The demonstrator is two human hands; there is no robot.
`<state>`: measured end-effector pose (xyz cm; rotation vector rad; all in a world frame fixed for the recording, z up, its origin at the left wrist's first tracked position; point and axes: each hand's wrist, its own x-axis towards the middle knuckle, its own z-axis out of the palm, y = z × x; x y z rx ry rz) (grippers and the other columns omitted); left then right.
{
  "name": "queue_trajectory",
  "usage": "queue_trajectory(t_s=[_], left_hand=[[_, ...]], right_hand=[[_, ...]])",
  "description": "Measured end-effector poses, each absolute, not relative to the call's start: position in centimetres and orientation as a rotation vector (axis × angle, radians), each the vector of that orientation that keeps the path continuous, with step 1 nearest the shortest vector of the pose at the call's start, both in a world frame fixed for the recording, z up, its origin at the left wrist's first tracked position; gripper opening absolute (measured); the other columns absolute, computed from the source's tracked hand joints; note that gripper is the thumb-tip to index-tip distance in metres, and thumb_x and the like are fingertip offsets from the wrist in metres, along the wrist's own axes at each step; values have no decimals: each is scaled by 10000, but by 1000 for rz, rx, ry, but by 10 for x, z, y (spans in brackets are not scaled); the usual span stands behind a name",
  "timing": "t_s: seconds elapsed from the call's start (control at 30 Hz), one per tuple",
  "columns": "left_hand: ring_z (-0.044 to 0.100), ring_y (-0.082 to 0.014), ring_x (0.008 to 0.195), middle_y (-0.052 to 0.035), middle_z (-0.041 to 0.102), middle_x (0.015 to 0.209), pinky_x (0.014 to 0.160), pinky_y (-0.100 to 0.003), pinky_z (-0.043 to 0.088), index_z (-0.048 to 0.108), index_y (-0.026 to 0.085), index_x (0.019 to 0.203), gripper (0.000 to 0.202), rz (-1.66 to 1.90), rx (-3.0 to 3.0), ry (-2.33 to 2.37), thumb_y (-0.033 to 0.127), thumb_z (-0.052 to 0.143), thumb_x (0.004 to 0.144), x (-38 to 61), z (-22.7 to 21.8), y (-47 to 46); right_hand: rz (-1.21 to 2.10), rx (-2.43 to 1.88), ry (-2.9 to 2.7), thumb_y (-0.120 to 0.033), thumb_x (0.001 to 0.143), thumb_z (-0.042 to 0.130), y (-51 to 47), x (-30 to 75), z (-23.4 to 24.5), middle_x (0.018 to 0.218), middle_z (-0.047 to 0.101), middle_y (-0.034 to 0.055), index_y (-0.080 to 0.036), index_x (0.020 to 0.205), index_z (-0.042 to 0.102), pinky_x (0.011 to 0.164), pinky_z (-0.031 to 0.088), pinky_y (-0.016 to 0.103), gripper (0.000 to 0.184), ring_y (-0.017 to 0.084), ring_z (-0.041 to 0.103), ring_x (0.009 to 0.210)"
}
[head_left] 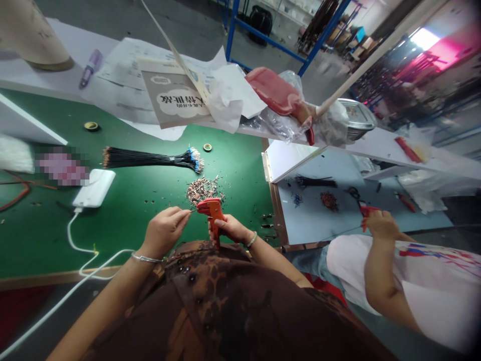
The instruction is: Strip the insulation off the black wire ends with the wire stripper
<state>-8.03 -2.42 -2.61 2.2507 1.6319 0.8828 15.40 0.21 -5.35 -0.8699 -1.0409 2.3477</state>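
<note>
Head view: right hand part-hides red tool; wire indistinct.

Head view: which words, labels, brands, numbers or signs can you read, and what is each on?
"人情世故", as best I can read it: large characters, upside down, on the grey booklet; its smaller lettering is too small to read.
Paper sheets: printed lines, too small and blurred.
Beige cylinder: a faint mark, too blurred.
Red-orange hand tool: no text that I can make out.
</note>
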Motion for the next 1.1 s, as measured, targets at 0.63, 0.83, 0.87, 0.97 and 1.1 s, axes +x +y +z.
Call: queue_trajectory(t_s=[0.63, 0.83, 0.87, 0.97, 1.1], left_hand=[[532, -122, 635, -14, 599, 704, 602, -246, 358, 703, 178, 839, 349, 723, 2331, 1695, 350, 431, 973, -79, -26, -27], [526, -124, 627, -19, 602, 702, 598, -251, 349, 704, 186, 832, 358, 682, 2296, 1705, 364, 426, 969, -79, -26, -27], [522, -125, 622, -20, 600, 699, 593, -252, 346, 704, 187, 823, 360, 684, 2285, 1709, 363, 426, 967, -78, -25, -27], [509, -128, 608, -23, 602, 693, 578, -257, 336, 703, 189, 800, 359, 699, 2250, 1710, 359, 429, 958, -77, -24, -26], [501, -125, 588, -21, 589, 668, 567, -256, 328, 694, 188, 757, 373, 701, 2216, 1713, 363, 427, 949, -76, -23, -26]], right_hand=[[2275, -955, -1186, -592, 723, 720, 2, 153, -57, 650, 628, 13, -115, 850, 563, 459, 447, 224, 518, 126, 604, 507], [2274, -969, -1183, -598, 699, 736, 2, 151, -53, 638, 628, 7, -118, 857, 559, 457, 450, 229, 536, 132, 607, 508], [2271, -970, -1185, -594, 700, 737, 2, 151, -53, 638, 627, 7, -118, 856, 558, 452, 448, 228, 532, 134, 609, 508], [2261, -976, -1197, -587, 705, 737, 3, 151, -52, 632, 623, 3, -121, 854, 554, 438, 441, 224, 522, 134, 609, 502], [2252, -986, -1222, -593, 711, 728, 2, 150, -52, 617, 615, -9, -123, 852, 548, 447, 451, 226, 523, 119, 591, 485]])
